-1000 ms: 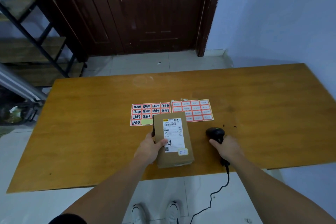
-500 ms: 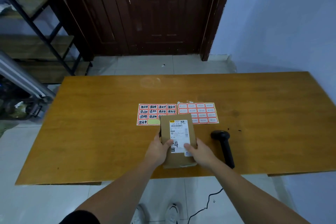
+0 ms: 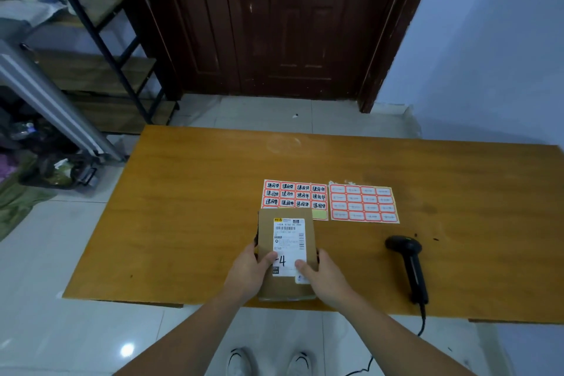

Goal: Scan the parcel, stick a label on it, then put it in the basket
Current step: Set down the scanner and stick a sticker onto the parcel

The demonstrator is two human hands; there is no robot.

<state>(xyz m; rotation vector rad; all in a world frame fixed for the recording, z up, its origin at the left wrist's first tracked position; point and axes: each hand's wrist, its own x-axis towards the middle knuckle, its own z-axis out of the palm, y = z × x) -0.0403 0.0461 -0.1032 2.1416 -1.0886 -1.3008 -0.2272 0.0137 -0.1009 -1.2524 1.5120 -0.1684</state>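
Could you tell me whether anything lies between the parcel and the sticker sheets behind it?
Nothing visible does: the parcel, held by the left hand and right hand, already overlaps the handwritten sticker sheet's near edge.

Dark wooden door (image 3: 259, 24) seen at rear, pale blue wall (image 3: 494, 40) to its right. White glossy tiled floor (image 3: 61, 330). Black-framed shelving (image 3: 100, 49) noted left.
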